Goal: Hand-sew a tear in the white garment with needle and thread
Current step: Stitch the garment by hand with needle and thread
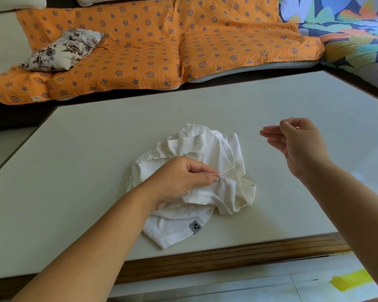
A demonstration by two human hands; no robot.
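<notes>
I had the white garment [205, 153] bunched mid-worktop [96, 149], toward the near edge. My left hand [183, 177] rested on it, thumb and forefinger clamped on a fold right where the thread [228, 170] left the cloth; I judged this anchored the tear so a pull would not drag the fabric. My right hand [297, 144] was raised well apart to the right, pinching the needle [290, 117], its other fingers [271, 131] spread loose, presumably to draw a stitch through. The thread between the hands was too fine to see.
</notes>
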